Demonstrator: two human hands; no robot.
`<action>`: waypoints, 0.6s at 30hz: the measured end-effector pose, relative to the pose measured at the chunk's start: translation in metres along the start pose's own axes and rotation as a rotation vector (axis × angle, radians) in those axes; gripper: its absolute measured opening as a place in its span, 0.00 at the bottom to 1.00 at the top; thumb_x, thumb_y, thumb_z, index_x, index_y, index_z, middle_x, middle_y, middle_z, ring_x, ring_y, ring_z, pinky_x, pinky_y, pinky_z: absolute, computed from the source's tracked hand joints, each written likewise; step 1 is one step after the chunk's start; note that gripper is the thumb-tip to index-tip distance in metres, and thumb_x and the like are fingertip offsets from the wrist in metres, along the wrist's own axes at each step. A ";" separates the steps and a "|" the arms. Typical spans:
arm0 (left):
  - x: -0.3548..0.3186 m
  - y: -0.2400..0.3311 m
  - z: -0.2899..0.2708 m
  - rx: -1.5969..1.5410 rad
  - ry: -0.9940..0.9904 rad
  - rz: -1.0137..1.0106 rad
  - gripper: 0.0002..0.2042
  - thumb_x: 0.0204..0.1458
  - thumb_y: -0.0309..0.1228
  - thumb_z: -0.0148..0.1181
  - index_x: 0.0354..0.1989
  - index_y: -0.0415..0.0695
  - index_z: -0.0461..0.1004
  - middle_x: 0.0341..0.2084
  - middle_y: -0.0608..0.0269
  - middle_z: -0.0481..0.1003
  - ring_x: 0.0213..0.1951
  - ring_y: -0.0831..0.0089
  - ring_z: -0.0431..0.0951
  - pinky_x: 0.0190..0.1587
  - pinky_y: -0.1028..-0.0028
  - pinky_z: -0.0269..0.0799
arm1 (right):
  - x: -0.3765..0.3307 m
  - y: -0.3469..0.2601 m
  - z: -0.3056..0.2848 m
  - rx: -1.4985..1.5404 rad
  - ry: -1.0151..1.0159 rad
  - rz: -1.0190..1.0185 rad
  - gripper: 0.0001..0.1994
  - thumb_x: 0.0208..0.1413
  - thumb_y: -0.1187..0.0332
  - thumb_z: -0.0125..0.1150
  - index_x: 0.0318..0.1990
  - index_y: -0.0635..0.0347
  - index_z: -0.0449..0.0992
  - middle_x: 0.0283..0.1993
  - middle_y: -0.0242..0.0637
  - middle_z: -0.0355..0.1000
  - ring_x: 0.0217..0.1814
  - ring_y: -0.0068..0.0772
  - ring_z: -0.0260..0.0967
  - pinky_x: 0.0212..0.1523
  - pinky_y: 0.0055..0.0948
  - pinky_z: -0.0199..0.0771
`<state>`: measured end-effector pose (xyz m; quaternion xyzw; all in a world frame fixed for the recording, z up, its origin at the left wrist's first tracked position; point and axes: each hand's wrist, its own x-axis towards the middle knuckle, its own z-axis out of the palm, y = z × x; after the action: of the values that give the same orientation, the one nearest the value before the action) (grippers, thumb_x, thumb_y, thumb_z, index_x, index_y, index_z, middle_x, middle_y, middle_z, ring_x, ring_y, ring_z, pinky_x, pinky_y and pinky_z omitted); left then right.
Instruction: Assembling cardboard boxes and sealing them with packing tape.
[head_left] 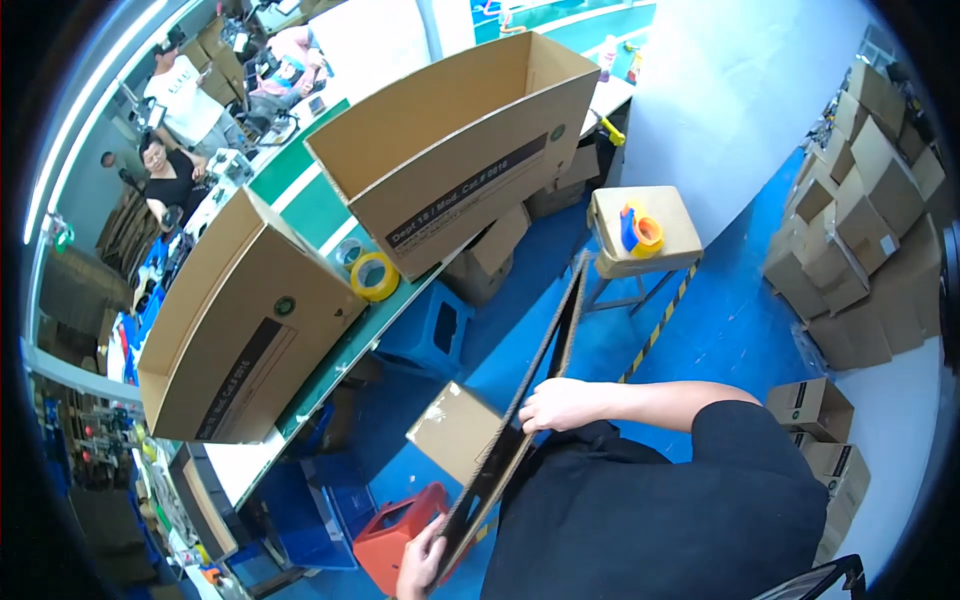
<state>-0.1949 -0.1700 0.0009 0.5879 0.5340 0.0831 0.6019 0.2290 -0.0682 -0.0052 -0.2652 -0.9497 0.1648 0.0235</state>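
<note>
A flattened cardboard box, seen nearly edge-on, slants in front of my body with a narrow dark gap between its layers. Near its lower end my left hand grips the edge. My right hand is closed on the other edge, about midway along. Its far end reaches toward a stool. To the left on the green workbench stand two opened-up cartons: a nearer one and a farther one, its open top showing the inside. Yellow tape rolls sit between them.
A stool with a tape dispenser stands ahead. Below the bench are a blue plastic stool, a red stool and a closed carton. Stacked cartons line the right side. Other people are beyond the bench.
</note>
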 end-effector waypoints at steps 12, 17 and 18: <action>-0.038 -0.080 -0.095 0.096 0.989 -0.093 0.20 0.65 0.37 0.41 0.37 0.29 0.72 0.32 0.34 0.75 0.32 0.43 0.74 0.37 0.57 0.67 | -0.042 0.017 -0.023 0.068 -0.031 0.083 0.12 0.50 0.64 0.60 0.43 0.48 0.78 0.42 0.31 0.76 0.45 0.37 0.74 0.39 0.35 0.76; -0.007 -0.120 -0.083 0.054 1.072 -0.120 0.22 0.66 0.41 0.41 0.43 0.30 0.74 0.36 0.40 0.78 0.37 0.56 0.77 0.43 0.61 0.70 | -0.043 0.014 -0.042 0.405 0.168 0.138 0.18 0.53 0.48 0.66 0.39 0.52 0.79 0.37 0.33 0.77 0.39 0.39 0.77 0.38 0.33 0.78; 0.001 -0.097 -0.079 0.029 1.058 -0.097 0.22 0.67 0.41 0.41 0.44 0.31 0.74 0.37 0.42 0.78 0.38 0.57 0.78 0.44 0.63 0.71 | -0.038 0.025 -0.047 0.350 0.359 0.135 0.17 0.51 0.51 0.68 0.39 0.53 0.78 0.38 0.33 0.77 0.39 0.38 0.77 0.39 0.32 0.78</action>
<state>-0.3045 -0.1491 -0.0558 0.4485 0.7923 0.3330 0.2454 0.2803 -0.0535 0.0332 -0.3449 -0.8675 0.2779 0.2264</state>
